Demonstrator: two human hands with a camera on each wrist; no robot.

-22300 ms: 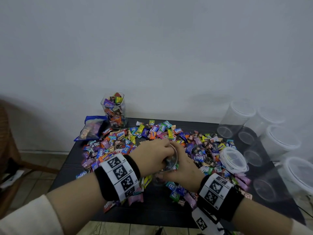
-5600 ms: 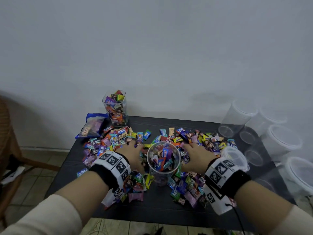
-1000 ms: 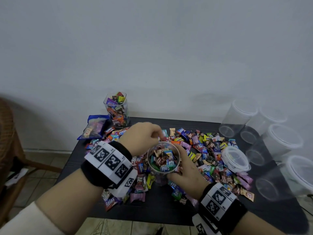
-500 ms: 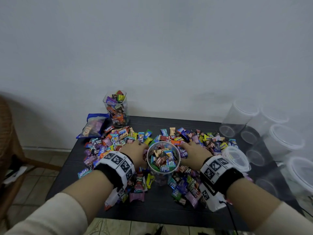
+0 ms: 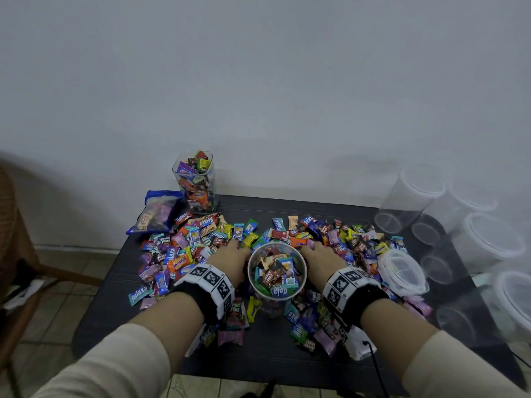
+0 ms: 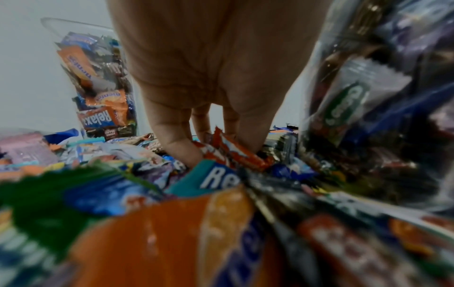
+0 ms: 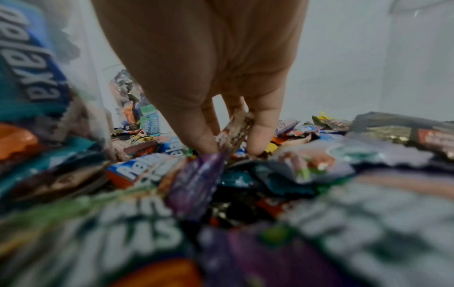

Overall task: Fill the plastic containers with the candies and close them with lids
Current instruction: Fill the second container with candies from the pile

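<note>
The left hand [image 5: 230, 258] and right hand [image 5: 321, 257] lie palm-down in the candies [image 5: 339, 239], fingers curling round wrappers, flanking the nearly full round container [image 5: 277, 272] mid-table. A loose lid [image 5: 402, 271] lies right of it, empty containers [image 5: 408, 202] crowd the table's [image 5: 273, 357] right edge, and a filled square jar [image 5: 195, 182] and blue bag [image 5: 156, 211] stand back left.

Multicoloured candies [image 5: 339, 239] on a black table [image 5: 267, 357], clear containers [image 5: 408, 202].
</note>
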